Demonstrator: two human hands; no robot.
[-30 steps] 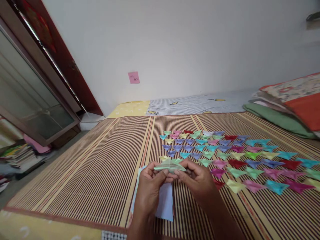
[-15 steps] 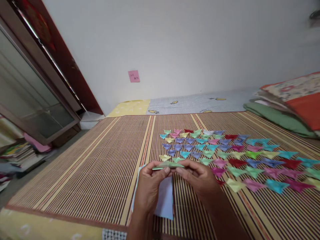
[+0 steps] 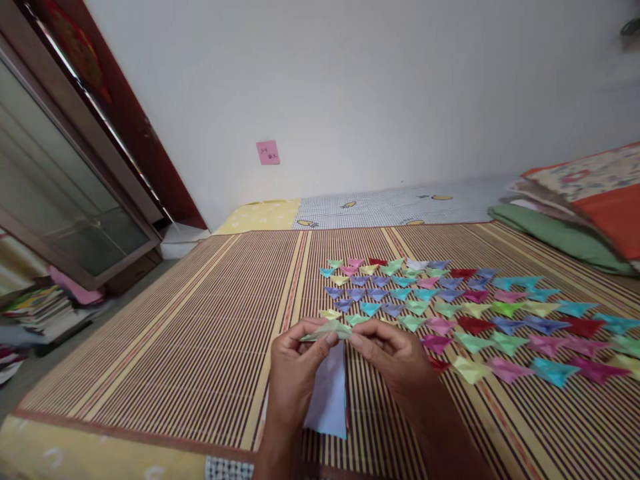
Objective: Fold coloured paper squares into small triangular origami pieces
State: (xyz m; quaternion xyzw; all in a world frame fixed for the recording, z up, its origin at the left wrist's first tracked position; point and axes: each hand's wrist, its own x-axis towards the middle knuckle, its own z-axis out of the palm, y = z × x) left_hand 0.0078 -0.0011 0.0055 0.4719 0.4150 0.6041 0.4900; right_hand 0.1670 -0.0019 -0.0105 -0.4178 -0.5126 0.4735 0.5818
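Note:
A small folded piece of pale green paper (image 3: 332, 328) is pinched between my two hands, above the striped mat. My left hand (image 3: 296, 357) grips its left part, thumb in front and fingers behind. At its right end, my right hand (image 3: 387, 350) holds it between thumb and forefinger. Below the left hand lies a stack of pale bluish paper sheets (image 3: 327, 400), partly covered by that hand and wrist. Beyond and to the right of the hands, many folded paper pieces in several colours, such as a yellow one (image 3: 471, 369), are laid out in rows.
The striped mat (image 3: 200, 333) spreads over a bed against a white wall (image 3: 350, 87) bearing a pink note (image 3: 268, 152). Folded bedding (image 3: 560, 237) is piled at the right. A glass-panelled door (image 3: 65, 173) and stacked books (image 3: 37, 310) are at the left.
The green paper has turned slightly and shifted a little left, showing more of its face. My left hand has moved slightly left; my right hand keeps its pinch.

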